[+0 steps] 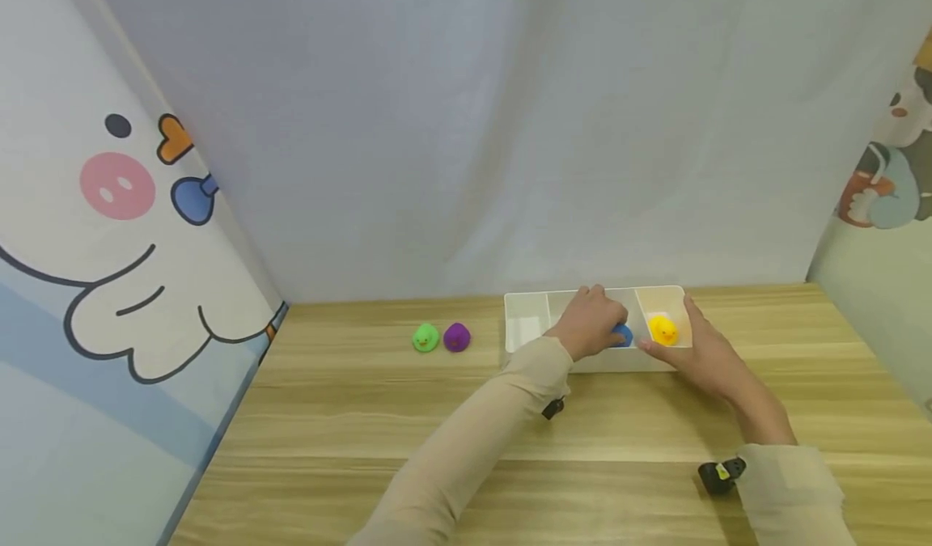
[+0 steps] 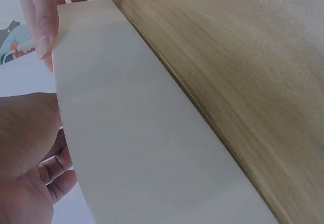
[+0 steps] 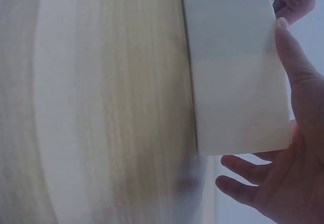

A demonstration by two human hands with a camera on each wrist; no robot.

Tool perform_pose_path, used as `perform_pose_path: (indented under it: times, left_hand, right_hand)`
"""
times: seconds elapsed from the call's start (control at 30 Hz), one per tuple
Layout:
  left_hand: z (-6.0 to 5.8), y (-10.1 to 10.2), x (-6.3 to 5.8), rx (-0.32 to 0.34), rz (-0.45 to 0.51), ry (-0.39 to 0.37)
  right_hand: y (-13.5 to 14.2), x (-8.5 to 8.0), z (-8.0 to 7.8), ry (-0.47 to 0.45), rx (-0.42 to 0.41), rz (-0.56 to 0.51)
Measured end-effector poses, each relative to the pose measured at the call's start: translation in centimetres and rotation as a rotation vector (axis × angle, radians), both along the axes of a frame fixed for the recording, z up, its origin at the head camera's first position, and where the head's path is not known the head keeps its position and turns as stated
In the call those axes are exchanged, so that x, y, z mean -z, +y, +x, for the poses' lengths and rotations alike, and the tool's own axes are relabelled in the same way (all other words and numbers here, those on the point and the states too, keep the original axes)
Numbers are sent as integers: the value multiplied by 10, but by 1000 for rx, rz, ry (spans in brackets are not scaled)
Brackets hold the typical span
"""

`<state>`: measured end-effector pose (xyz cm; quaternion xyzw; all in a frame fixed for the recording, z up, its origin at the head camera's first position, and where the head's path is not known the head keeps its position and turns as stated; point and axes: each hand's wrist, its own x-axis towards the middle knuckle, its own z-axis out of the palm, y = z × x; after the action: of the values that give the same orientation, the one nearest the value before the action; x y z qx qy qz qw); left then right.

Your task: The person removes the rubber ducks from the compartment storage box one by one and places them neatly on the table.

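A long white divided box (image 1: 619, 360) stands on the table toward the right. My left hand (image 1: 593, 323) reaches over its front wall into a middle compartment, fingers bent around a blue rubber duck (image 1: 623, 336) that is mostly hidden. With the thumb along the front rim and the fingers past the end wall, my right hand (image 1: 709, 356) grips the box's right end. A yellow rubber duck (image 1: 663, 331) sits in the right-end compartment. In the left wrist view, the box's front wall (image 2: 126, 107) hides the left fingertips.
Left of the box, a green rubber duck (image 1: 425, 337) and a purple rubber duck (image 1: 456, 337) sit side by side on the wooden table (image 1: 349, 425). A pale curtain (image 1: 437, 141) hangs behind the table's back edge. Cartoon-printed cloth (image 1: 87, 287) borders the left side.
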<state>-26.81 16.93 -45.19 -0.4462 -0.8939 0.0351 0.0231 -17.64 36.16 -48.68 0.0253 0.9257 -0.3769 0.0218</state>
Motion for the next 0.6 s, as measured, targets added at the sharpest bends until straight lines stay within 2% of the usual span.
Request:
perform_pose_path:
  times: [0.33, 0.6]
  left_hand:
    - [4, -4, -4, 18, 45, 6]
    - [7, -11, -17, 26, 79, 23]
  right_hand:
    - [-1, 1, 0, -21, 3, 5]
    - [0, 2, -1, -8, 1, 3]
